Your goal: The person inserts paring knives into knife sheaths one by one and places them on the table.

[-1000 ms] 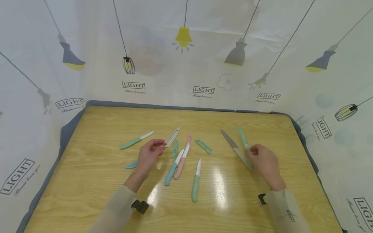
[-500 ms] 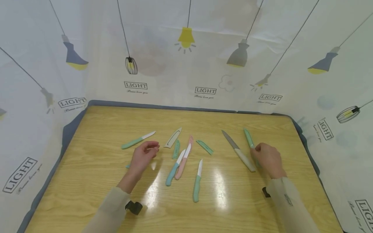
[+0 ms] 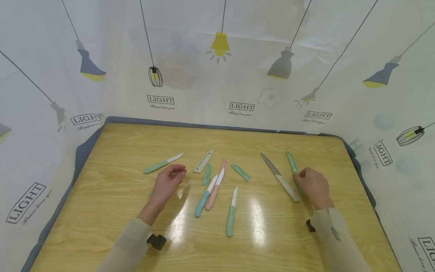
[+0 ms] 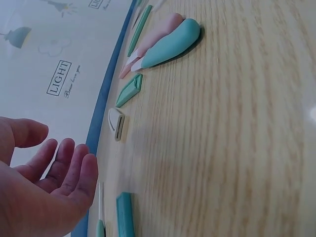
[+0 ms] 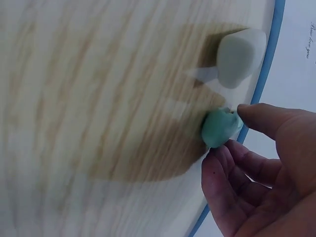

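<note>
My right hand [image 3: 312,186] pinches the handle of a green knife [image 5: 219,129] between thumb and fingers. A green sheath [image 3: 291,159] covers its blade, which points away from me. Just left of it lies a large knife [image 3: 284,185] with a cream handle and a bare grey blade. My left hand [image 3: 167,183] hovers at the left with fingers loosely bent, holding nothing. Beyond its fingertips lies an empty cream sheath [image 3: 204,161]. Behind that hand is a green-handled knife [image 3: 159,166] with a white blade; a teal sheath [image 4: 125,215] is mostly hidden by the wrist in the head view.
Mid-table, a blue-handled knife [image 3: 202,204] and a pink-handled knife [image 3: 213,194] lie side by side, blades over a pink sheath [image 3: 224,163]. Two green sheaths [image 3: 207,175] flank them. Another green-handled knife [image 3: 231,217] lies nearer me. A printed curtain [image 3: 190,124] surrounds the table.
My right hand has shifted the sheathed green knife rightward, apart from the large knife, and lowered it. My left hand has drawn back leftward from the cream sheath.
</note>
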Motion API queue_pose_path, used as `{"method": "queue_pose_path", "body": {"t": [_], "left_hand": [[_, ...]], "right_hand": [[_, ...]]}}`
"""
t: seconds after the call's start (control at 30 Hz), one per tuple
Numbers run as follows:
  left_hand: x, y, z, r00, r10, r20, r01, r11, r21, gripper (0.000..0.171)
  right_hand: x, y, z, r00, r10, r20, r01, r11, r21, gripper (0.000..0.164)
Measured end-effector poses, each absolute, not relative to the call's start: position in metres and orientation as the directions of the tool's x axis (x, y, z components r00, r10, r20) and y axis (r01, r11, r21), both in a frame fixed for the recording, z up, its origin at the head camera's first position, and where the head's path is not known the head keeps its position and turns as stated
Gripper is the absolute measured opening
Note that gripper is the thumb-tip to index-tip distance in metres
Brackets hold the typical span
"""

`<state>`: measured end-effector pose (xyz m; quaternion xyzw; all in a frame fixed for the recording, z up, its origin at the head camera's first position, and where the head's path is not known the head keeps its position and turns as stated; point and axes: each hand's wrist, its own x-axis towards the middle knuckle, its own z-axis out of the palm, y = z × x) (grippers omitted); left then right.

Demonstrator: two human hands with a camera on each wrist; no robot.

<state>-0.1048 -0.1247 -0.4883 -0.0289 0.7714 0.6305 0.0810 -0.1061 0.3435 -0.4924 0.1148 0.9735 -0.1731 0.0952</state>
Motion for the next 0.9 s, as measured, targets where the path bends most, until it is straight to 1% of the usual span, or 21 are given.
{"method": "queue_pose_path", "body": {"t": [0.13,0.27,0.37,0.5,0.63,0.73,0.83,0.9], "left_hand": [[-0.107,-0.119,-0.488,-0.989,0.057,-0.133,-0.112,0.286,0.952,0.031],[-0.108,-0.113,-0.485,-0.993,0.078,-0.093,-0.058,0.368,0.928,0.03],[-0.11,-0.108,-0.483,-0.992,0.104,-0.072,-0.023,0.41,0.912,0.03],[-0.114,-0.102,-0.48,-0.988,0.133,-0.078,-0.004,0.485,0.874,0.032],[-0.121,-0.096,-0.48,-0.982,0.171,-0.075,0.047,0.614,0.788,0.034],[-0.127,-0.092,-0.481,-0.977,0.214,-0.026,0.137,0.712,0.689,0.033],[-0.133,-0.087,-0.482,-0.967,0.254,0.022,0.217,0.779,0.588,0.031],[-0.136,-0.084,-0.481,-0.959,0.281,0.022,0.25,0.812,0.527,0.03]], "right_hand": [[-0.097,0.346,-0.489,-0.971,0.185,-0.155,0.226,0.919,-0.322,0.05],[-0.086,0.344,-0.48,-0.98,0.176,-0.088,0.196,0.921,-0.336,0.048],[-0.078,0.339,-0.474,-0.983,0.174,-0.059,0.184,0.919,-0.349,0.047],[-0.067,0.33,-0.469,-0.985,0.173,-0.029,0.172,0.919,-0.356,0.047],[-0.058,0.319,-0.466,-0.987,0.16,0.025,0.141,0.926,-0.349,0.043],[-0.052,0.309,-0.464,-0.989,0.135,0.061,0.106,0.933,-0.344,0.04],[-0.047,0.299,-0.463,-0.991,0.106,0.084,0.07,0.934,-0.349,0.039],[-0.044,0.293,-0.463,-0.99,0.091,0.107,0.048,0.936,-0.349,0.038]]}}
